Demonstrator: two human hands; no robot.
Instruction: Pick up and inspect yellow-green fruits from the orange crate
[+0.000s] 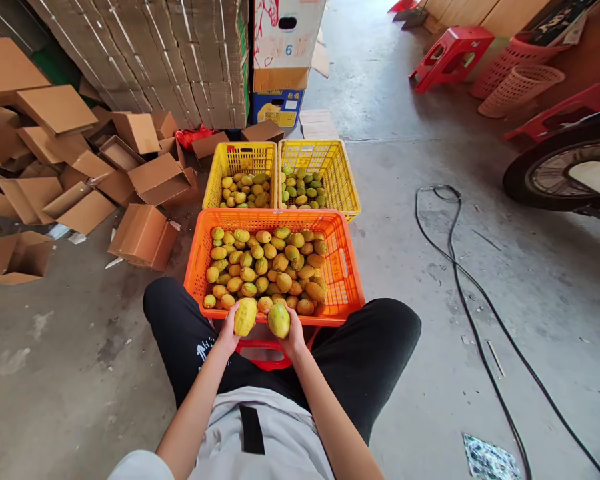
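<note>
My left hand [227, 333] is closed around a ridged, mostly yellow oval fruit [245, 317]. A smoother yellow-green oval fruit [279, 321] is gripped in my right hand [295, 335]. Both fruits are held side by side, slightly apart, above my lap at the near edge of an orange plastic crate [347, 293]. Inside that crate lie many similar yellow, green and brownish fruits [270, 267], whose exact kind I cannot tell. Behind it stand two yellow crates: the left yellow crate [211, 177] holds yellowish fruits, and the right yellow crate [349, 183] holds greener ones.
Loose cardboard boxes [140, 233] litter the floor at left, below stacked flattened cardboard [180, 60]. Printed cartons [290, 50] stand behind the crates. On the right are a black cable [455, 260], a wheel [545, 177], a red stool [453, 53] and pink baskets [520, 87].
</note>
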